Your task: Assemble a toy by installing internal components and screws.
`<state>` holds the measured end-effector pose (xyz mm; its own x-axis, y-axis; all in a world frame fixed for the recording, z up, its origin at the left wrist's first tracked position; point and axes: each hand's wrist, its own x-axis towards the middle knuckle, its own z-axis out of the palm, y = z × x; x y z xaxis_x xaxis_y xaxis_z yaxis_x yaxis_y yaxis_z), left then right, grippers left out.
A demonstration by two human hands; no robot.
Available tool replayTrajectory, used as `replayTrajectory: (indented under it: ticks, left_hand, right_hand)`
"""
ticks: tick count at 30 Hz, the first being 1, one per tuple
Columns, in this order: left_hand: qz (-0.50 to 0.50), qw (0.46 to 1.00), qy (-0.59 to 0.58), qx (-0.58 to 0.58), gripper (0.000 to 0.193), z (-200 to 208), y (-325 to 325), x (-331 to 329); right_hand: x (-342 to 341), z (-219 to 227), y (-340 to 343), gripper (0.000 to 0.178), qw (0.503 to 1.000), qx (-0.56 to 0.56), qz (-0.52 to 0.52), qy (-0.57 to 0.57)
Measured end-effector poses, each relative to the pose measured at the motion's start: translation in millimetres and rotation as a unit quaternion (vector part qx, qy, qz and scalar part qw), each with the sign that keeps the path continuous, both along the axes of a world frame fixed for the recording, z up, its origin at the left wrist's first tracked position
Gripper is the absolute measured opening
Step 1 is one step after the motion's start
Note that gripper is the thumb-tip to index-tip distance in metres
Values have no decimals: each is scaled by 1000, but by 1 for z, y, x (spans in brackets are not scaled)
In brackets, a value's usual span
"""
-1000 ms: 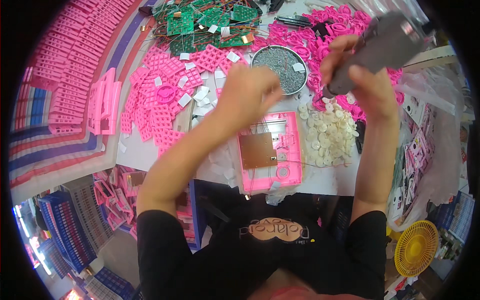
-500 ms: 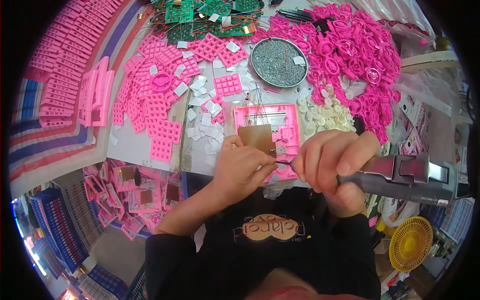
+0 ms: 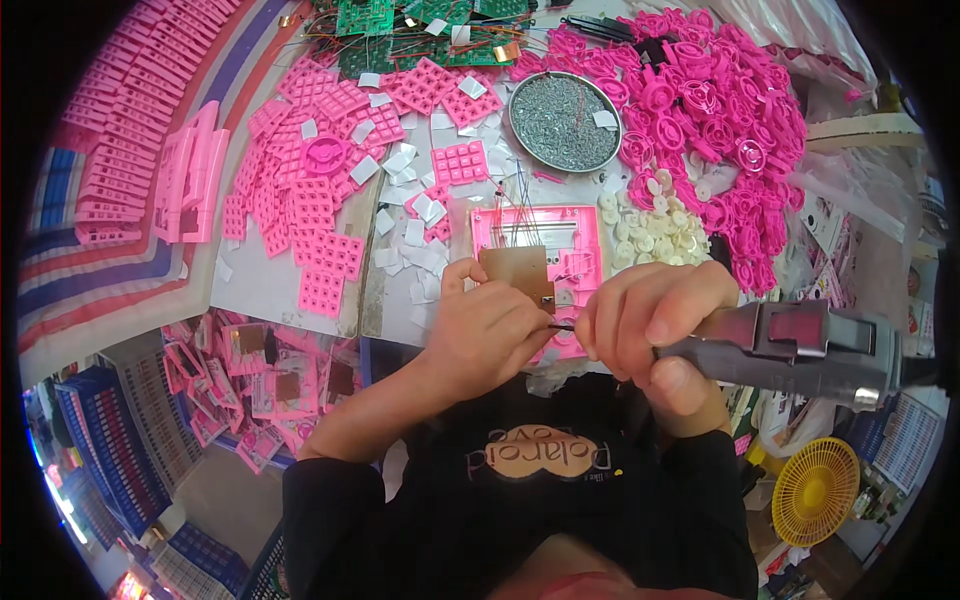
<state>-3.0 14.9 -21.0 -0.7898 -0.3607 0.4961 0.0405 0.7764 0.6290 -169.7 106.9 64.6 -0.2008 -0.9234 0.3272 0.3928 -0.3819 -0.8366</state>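
My right hand [image 3: 668, 315] is wrapped round a grey electric screwdriver [image 3: 790, 350], held nearly level, its thin dark bit pointing left. The bit's tip meets the fingertips of my left hand [image 3: 483, 332], which are pinched together. Whatever small thing they hold is hidden. Both hands are over the near part of an open pink plastic case [image 3: 592, 235]. A brown circuit board [image 3: 516, 272] with thin wires lies in the case, just beyond my left fingers.
Beyond the case stands a round dish of small screws [image 3: 565, 120]. Pink keypads [image 3: 320, 205] and white paper squares are scattered to the left. Cream round parts [image 3: 660, 220] and a heap of pink rings [image 3: 720, 130] lie right. Green boards [image 3: 440, 40] fill the back.
My right hand and the screwdriver have shifted slightly left. My left hand stays pinched at the bit's tip. The whole view has moved a little.
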Motion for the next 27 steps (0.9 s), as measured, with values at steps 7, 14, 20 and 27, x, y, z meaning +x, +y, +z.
replayTrajectory:
  ticks: [7,14,20,27]
  left_hand:
    - [-73,985,-50,148,13,-4,-1,8]
    - [38,989,-129,-63,11,-24,-2,15]
    - [68,989,-129,13,12,-25,0,12]
    - [83,987,-130,33,10,-23,3,11]
  right_hand:
    - [0,-6,3,29,1000,4,-10,-18]
    - [-6,-64,-22,27,987,13,-107,117]
    - [-11,-83,-29,19,964,54,-89,244]
    - [-12,-84,-28,18,966,58,-60,244]
